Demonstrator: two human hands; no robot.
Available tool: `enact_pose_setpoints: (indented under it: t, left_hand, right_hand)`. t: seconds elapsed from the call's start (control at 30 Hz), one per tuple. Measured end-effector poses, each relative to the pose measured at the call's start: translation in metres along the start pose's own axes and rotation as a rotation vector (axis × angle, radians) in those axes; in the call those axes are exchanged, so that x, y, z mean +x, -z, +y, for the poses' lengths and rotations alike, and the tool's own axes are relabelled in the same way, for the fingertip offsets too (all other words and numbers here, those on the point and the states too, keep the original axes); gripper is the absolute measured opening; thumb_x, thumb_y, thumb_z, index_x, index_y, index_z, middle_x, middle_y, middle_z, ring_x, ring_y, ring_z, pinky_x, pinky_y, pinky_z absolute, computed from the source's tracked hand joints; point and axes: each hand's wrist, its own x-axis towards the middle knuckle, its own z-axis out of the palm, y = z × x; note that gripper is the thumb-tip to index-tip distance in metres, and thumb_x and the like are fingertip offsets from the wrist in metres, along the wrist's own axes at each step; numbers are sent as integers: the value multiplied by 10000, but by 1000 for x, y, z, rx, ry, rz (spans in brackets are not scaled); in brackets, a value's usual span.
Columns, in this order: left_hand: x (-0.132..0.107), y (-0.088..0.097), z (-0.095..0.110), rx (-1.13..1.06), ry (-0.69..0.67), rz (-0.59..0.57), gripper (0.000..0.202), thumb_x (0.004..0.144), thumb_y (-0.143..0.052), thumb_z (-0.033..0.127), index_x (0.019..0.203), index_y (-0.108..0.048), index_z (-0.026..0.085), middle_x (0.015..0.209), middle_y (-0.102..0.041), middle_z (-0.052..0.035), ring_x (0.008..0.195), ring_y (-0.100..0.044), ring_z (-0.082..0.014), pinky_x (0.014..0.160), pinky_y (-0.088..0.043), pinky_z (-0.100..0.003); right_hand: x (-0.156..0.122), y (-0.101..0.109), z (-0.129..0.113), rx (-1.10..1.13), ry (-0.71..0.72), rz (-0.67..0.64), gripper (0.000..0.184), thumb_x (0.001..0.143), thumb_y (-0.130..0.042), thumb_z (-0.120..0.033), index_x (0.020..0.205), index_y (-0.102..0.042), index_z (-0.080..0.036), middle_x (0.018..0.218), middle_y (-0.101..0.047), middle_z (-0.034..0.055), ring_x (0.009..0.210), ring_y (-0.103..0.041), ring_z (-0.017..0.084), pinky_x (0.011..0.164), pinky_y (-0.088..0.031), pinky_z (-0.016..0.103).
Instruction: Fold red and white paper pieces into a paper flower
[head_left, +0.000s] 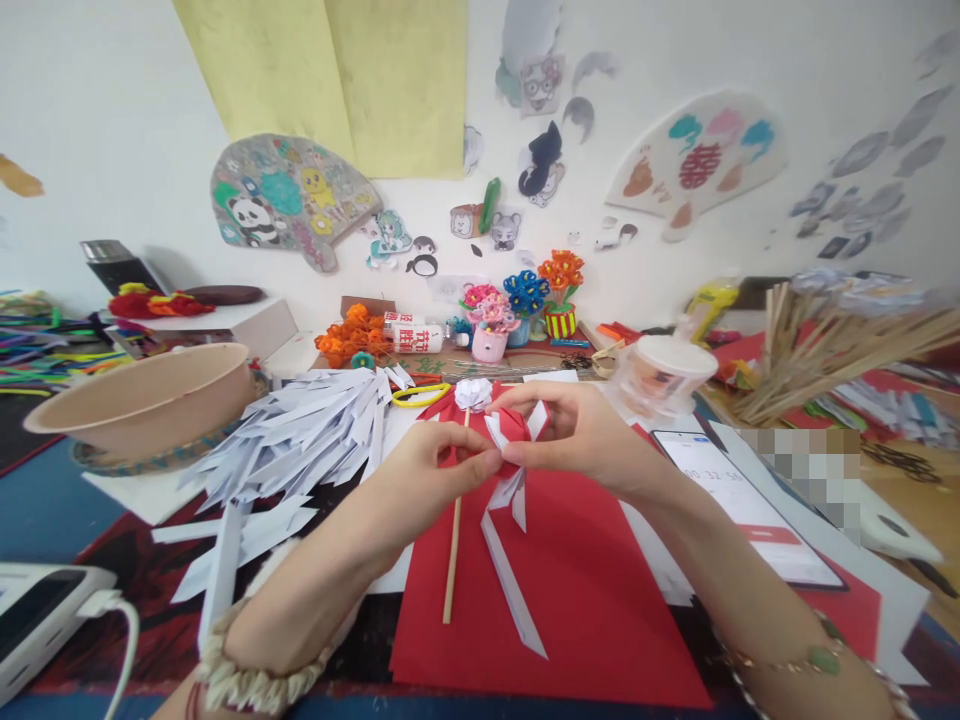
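A cream bracelet (259, 655) on the left wrist and a beaded bracelet (823, 659) on the right lie nearest the camera, below two forearms reaching inward. The left hand (439, 465) has its fingers closed in a pinch on the near left side of a folded paper piece (515, 428), red and white. The right hand (574, 430) pinches its right side, thumb in front, the other fingers curled behind. The piece is held above the far part of a red sheet (577, 600), with a long white tail (510, 590) hanging towards the near side. A wooden stick (453, 560) lies just left of it, its far end at a white paper rosette (473, 394).

A light, steady grip from both sides should keep the folds tight without crushing them; creasing against the thumb seems wise, with the tail kept untwisted and off the stick.
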Motion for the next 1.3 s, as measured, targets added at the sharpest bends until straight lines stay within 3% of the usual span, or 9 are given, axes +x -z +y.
enact_pose_setpoints:
  t: [0.23, 0.4, 0.63, 0.83, 1.03, 1.3]
  left_hand:
    - [3, -5, 1, 204, -85, 136, 223, 825, -608, 316, 655, -648, 177, 719, -637, -26, 723, -531, -178, 692, -388, -297]
    - [3, -8, 0, 172, -107, 62, 271, 875, -535, 293, 631, -574, 181, 665, -550, -5, 688, -491, -165, 679, -389, -290]
    - [3, -6, -1, 122, -122, 40, 232, 872, -573, 354, 744, -652, 178, 771, -603, -23, 760, -502, -180, 701, -395, -302]
    - [4, -5, -3, -97, -48, 36, 263, 786, -706, 424, 720, -665, 172, 728, -581, -7, 729, -471, -167, 687, -345, -297]
    - [5, 4, -2, -240, -71, 7, 239, 814, -746, 400, 915, -730, 184, 894, -672, -26, 840, -535, -168, 732, -362, -281]
    - [6, -1, 1, -415, -178, 0, 215, 753, -829, 329, 763, -691, 165, 766, -650, 16, 720, -540, -107, 691, -405, -220]
  right_hand:
    - [2, -2, 3, -17, -11, 33, 361, 640, -876, -247, 961, -733, -160, 709, -606, -30, 535, -513, 80, 475, -467, 209]
    - [2, -2, 3, -14, 16, 38, 320, 649, -863, -230, 934, -731, -167, 727, -651, -17, 548, -539, 88, 478, -473, 208]
    - [2, 0, 5, 6, 36, 74, 336, 661, -866, -248, 966, -741, -178, 867, -706, 27, 592, -575, 98, 505, -489, 221]
    - [3, 1, 8, 143, -6, 67, 341, 656, -889, -293, 950, -746, -195, 823, -692, 14, 623, -571, 111, 560, -500, 245]
    - [5, 1, 15, 391, -112, 84, 399, 673, -889, -333, 1030, -746, -228, 856, -692, 10, 636, -553, 94, 559, -460, 215]
    - [4, -3, 13, 499, -121, 41, 430, 686, -887, -293, 1085, -731, -263, 784, -646, -25, 600, -536, 71, 542, -428, 186]
